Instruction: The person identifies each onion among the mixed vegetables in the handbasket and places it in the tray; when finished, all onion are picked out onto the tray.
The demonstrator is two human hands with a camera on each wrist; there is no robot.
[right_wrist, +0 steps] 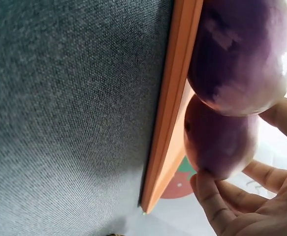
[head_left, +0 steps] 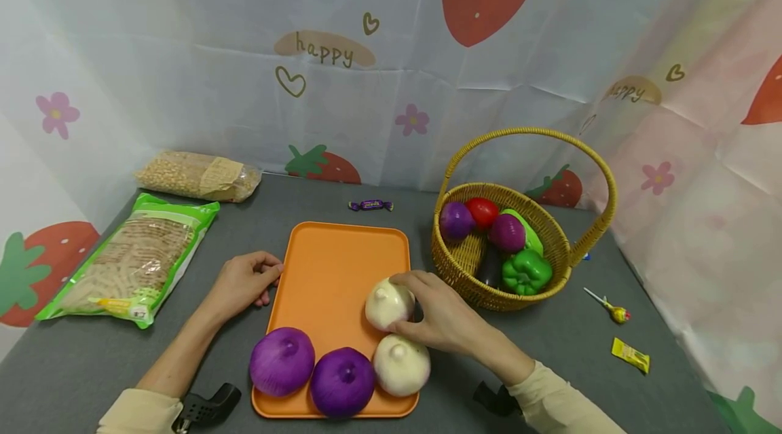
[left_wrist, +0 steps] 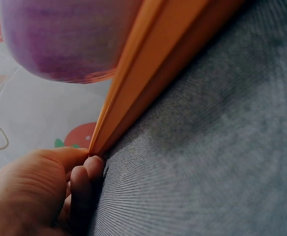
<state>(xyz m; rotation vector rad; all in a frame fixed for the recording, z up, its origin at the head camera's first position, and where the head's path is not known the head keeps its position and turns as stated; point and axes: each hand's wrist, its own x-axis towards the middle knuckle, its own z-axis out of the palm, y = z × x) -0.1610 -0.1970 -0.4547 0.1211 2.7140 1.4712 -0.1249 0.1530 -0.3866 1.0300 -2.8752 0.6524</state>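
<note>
An orange tray (head_left: 332, 257) lies on the grey table. At its left rim my left hand (head_left: 244, 284) pinches the edge, the thumb on top and fingertips beside it in the left wrist view. My right hand (head_left: 442, 315) grips a round turnip (head_left: 386, 303), cream on top and purple on its lower side in the right wrist view. Just in front sits another cream-topped turnip (head_left: 401, 366), close by the right thumb. Two purple-topped turnips (head_left: 282, 360) (head_left: 343, 382) stand along the tray's near end. The upper part of the tray is bare.
A wicker basket (head_left: 449, 271) with several vegetables, including a green bell pepper (head_left: 527, 272), stands right of the tray. A wrapped candy (head_left: 370, 205) lies behind it. Two food bags (head_left: 131, 257) (head_left: 198, 176) are at left; a lollipop (head_left: 613, 310) and yellow packet (head_left: 630, 355) at right.
</note>
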